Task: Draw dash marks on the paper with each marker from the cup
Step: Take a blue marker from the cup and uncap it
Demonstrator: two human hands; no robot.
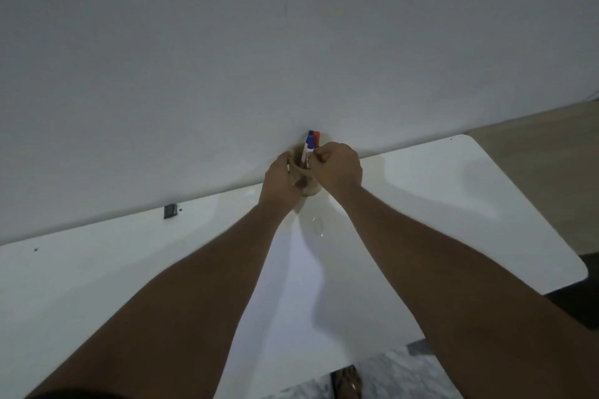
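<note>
Two bare forearms reach forward from the bottom of the frame across a white worktop (453, 191) toward its far edge, where it meets a plain pale wall (227, 58); a white sheet of paper (291, 285) lies on the worktop between the arms, its surface dim and no marks discernible on it; at the far edge a brown cup (308, 185) stands against the wall, with the left hand (280, 183) wrapped around its left side, the grip closed on the cup wall; the right hand (340, 167) is curled over the cup's right rim, fingers bunched at the marker barrels, though whether they pinch one cannot be told from this angle; three markers stand upright in the cup, a blue-capped marker (310, 141) in front, a red-capped marker (317, 138) just beside it on the right, and a dark-capped marker (311, 132) showing only its tip behind them; a small dark clip-like object (170, 211) sits at the worktop's back edge well to the left; beyond the worktop's rounded right corner lies tan flooring (551, 155); a sandalled foot (348, 382) on marbled tile shows below the near edge.
</note>
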